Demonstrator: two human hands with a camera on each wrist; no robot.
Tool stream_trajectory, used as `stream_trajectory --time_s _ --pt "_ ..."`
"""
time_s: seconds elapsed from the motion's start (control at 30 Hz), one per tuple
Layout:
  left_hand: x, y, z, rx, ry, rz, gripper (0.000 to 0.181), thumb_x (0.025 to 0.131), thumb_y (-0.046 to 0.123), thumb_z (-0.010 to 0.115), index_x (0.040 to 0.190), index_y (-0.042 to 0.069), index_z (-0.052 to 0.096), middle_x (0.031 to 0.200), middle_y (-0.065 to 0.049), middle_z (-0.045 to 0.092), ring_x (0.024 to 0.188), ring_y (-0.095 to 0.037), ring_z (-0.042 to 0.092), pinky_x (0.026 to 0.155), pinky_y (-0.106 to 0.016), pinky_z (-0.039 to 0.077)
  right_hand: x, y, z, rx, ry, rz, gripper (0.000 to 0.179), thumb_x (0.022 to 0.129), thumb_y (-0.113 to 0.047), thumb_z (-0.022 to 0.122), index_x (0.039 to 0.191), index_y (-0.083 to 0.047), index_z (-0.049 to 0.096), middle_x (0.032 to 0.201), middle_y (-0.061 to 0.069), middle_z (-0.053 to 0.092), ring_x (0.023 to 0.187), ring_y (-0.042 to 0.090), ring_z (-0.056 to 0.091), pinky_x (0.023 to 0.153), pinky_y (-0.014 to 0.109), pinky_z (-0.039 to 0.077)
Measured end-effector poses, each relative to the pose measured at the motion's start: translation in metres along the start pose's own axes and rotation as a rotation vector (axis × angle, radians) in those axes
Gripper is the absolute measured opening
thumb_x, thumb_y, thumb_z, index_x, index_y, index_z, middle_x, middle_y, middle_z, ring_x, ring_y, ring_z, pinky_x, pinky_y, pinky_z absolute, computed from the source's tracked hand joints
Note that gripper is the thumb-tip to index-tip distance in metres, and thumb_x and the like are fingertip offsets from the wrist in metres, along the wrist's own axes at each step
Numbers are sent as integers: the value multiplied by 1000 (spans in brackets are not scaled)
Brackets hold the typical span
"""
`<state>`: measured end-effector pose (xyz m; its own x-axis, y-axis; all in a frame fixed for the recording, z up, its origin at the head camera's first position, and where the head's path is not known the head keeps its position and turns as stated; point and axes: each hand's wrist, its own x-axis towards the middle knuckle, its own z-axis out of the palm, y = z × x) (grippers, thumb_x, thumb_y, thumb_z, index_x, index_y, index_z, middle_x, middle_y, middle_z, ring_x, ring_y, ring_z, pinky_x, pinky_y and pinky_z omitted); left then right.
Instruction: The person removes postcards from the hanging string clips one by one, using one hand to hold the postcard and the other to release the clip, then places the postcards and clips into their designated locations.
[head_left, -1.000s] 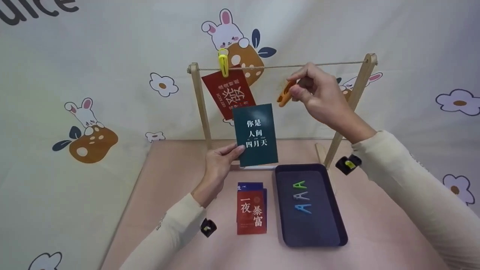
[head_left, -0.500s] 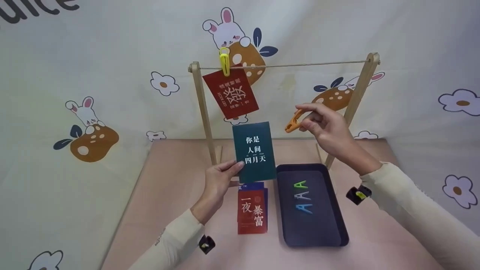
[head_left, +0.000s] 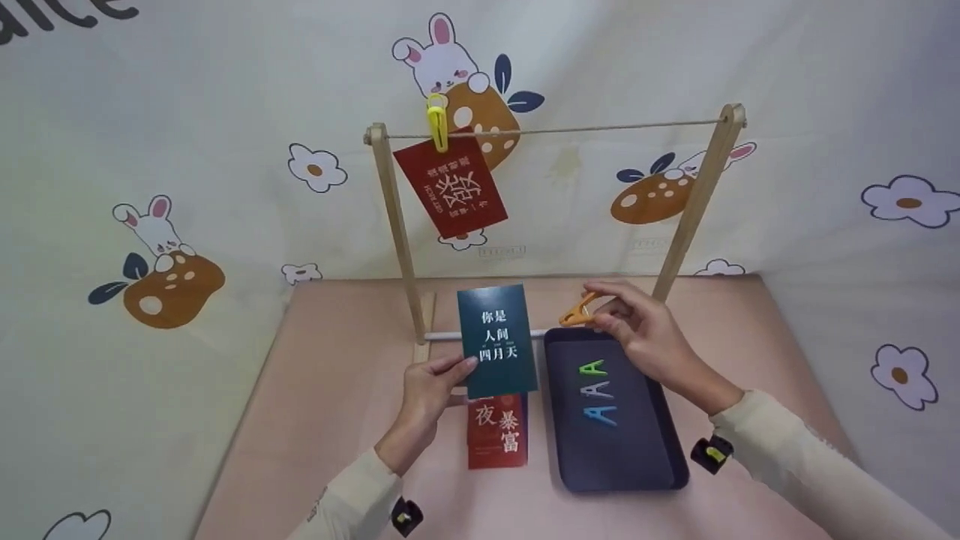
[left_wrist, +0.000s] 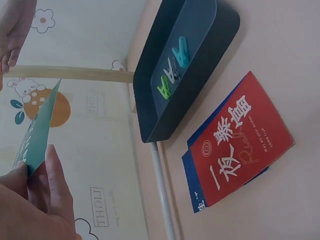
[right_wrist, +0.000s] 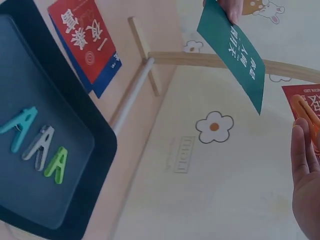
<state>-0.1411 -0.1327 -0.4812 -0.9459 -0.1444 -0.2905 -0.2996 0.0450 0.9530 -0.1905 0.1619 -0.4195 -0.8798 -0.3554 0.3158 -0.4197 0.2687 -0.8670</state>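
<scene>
My left hand point(head_left: 427, 397) pinches a dark green card point(head_left: 499, 341) with white writing by its lower left edge, upright above the card stack. An orange clothespin point(head_left: 579, 309) sits between the thumb and fingers of my right hand point(head_left: 651, 334), a little right of the green card and apart from it. In the right wrist view the orange clothespin point(right_wrist: 306, 112) shows at the right edge. Under the green card lies a red card point(head_left: 497, 442) over a blue one point(left_wrist: 192, 180). A red card point(head_left: 454, 184) hangs tilted from the string, clipped by a yellow clothespin point(head_left: 437, 124).
A wooden frame point(head_left: 397, 240) carries the string point(head_left: 600, 127) across its top and a white bar point(head_left: 446, 336) low down. The dark tray point(head_left: 622, 472) holds green point(head_left: 592, 367), grey point(head_left: 596, 390) and blue point(head_left: 600, 415) clothespins. A printed cloth hangs behind.
Both hands have come down from near the string, the right one farther. The green card and orange clothespin stay in their grips. The green card now overlaps the stack in the head view.
</scene>
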Motion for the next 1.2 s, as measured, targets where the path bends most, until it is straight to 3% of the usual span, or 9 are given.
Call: stream_trajectory --time_s 0.13,0.4,0.67,0.83,0.93,1.03,1.2 --pt "0 -15 -2 -1 -3 -23 39 90 25 76 120 0 71 105 -17 77 87 -21 77 71 -34 64 -16 17 9 35 -1 38 45 93 5 64 135 -7 59 125 16 64 93 9 70 81 19 60" --pt "-2 -49 -3 13 -35 -127 42 91 19 74 123 -6 67 101 -19 76 80 -15 74 67 -33 64 -47 44 27 65 -37 139 44 96 -1 62 139 -6 53 118 18 66 94 7 70 81 22 61" --pt "-3 -90 2 185 -40 -174 39 88 21 78 119 -1 71 118 -21 73 96 -25 75 73 -35 64 -76 67 42 66 -37 264 41 97 -7 63 136 -6 53 114 20 71 91 10 72 81 24 61" --pt "-5 -108 4 167 -38 -212 36 88 18 77 117 -2 71 114 -21 74 90 -23 76 65 -34 64 -96 85 54 64 -12 364 40 94 -6 66 133 -5 56 127 21 65 94 13 73 77 29 62" --pt "-6 -115 5 151 -45 -228 31 89 16 76 114 -2 72 107 -19 75 85 -20 75 62 -32 63 -108 95 60 30 11 410 40 93 -5 67 132 -5 58 127 21 64 94 18 73 71 27 61" --pt "-6 -121 8 135 -42 -238 28 89 14 75 111 -3 73 102 -18 76 81 -19 75 61 -32 63 -119 105 65 -27 33 446 40 92 -5 68 131 -6 59 113 21 70 88 20 74 64 24 58" --pt "-4 -128 11 150 6 -249 24 89 13 74 107 -4 73 95 -18 77 75 -18 74 59 -31 63 -131 115 67 -170 66 468 39 89 -6 71 127 -8 62 115 17 72 74 11 70 58 20 52"
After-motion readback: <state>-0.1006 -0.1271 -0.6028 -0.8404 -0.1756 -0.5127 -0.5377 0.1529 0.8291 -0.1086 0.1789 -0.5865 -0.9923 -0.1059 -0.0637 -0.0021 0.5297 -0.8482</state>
